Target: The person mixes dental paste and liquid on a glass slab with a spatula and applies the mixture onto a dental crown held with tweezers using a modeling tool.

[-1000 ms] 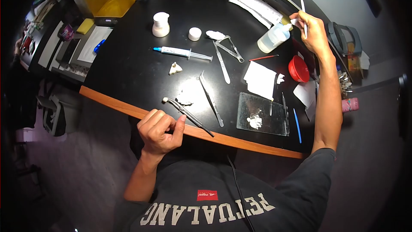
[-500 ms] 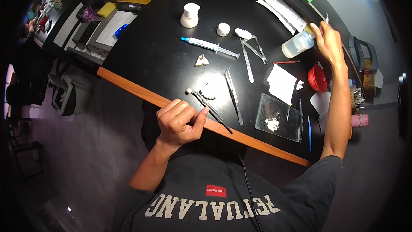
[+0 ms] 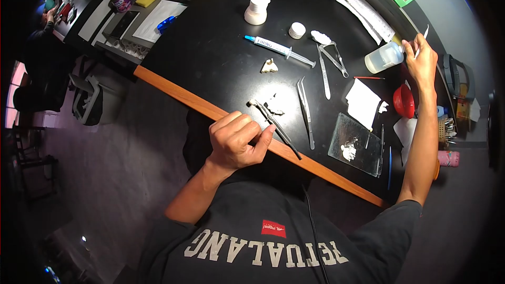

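Strong glare whitens the mid-desk; the floor is dim, the edges curved and dark.

A dark clamp (image 3: 281, 135) slants over the wood edge (image 3: 210, 109), a pale bit (image 3: 252, 103) at its tip. A white stick (image 3: 426, 32) is near a cloudy bottle (image 3: 384, 58).

Black worktop (image 3: 210, 63), wooden front edge (image 3: 179, 92), glare patch beneath bright light. Smooth grey floor (image 3: 121, 179), darkening outward. Left: side counter (image 3: 113, 34), with a lined bin (image 3: 109, 102) standing on the floor near it. Upper right: plain grey wall (image 3: 442, 8). Far left, a pinkish bright panel (image 3: 16, 84), possibly a window; view warped and dim there.
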Tool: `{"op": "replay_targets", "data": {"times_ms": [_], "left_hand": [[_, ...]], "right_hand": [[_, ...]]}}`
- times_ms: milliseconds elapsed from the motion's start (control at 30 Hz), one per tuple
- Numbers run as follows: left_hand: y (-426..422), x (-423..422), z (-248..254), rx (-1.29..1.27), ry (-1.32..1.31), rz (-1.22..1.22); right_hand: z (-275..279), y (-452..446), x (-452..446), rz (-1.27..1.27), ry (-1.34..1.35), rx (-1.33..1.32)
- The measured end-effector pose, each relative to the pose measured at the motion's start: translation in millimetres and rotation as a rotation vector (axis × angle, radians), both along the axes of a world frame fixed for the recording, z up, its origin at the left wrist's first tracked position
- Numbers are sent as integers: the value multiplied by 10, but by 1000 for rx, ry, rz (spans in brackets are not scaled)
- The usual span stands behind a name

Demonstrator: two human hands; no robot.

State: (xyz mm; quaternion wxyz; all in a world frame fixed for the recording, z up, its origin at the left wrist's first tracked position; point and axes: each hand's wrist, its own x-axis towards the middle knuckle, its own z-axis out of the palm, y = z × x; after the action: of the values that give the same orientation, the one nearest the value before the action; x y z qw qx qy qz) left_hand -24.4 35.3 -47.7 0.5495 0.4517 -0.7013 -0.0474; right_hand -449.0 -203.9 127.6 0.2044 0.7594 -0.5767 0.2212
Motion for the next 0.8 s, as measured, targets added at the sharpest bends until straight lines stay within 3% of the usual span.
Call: {"op": "replay_targets", "data": {"times_ms": [167, 233, 300, 367, 400, 567, 800], "left_hand": [[15, 9, -8, -2, 22, -25], [17, 22, 4, 3, 51, -52], [52, 46, 29, 18, 88, -99], [104, 69, 70, 26, 112, -139], [129, 81, 74, 28, 131, -157], [307, 172, 162, 164, 134, -172], [437, 175, 328, 512, 250, -130]], "right_hand": [[30, 275, 302, -134, 37, -159], [20, 661, 628, 24, -195, -211], [15, 1349, 1184, 121, -266, 6], [-191, 1898, 1640, 447, -298, 208], [-363, 2147, 1815, 437, -203, 267], [-866, 2532, 2248, 344, -273, 465], [-1115, 2542, 2314, 301, -428, 422]]}}
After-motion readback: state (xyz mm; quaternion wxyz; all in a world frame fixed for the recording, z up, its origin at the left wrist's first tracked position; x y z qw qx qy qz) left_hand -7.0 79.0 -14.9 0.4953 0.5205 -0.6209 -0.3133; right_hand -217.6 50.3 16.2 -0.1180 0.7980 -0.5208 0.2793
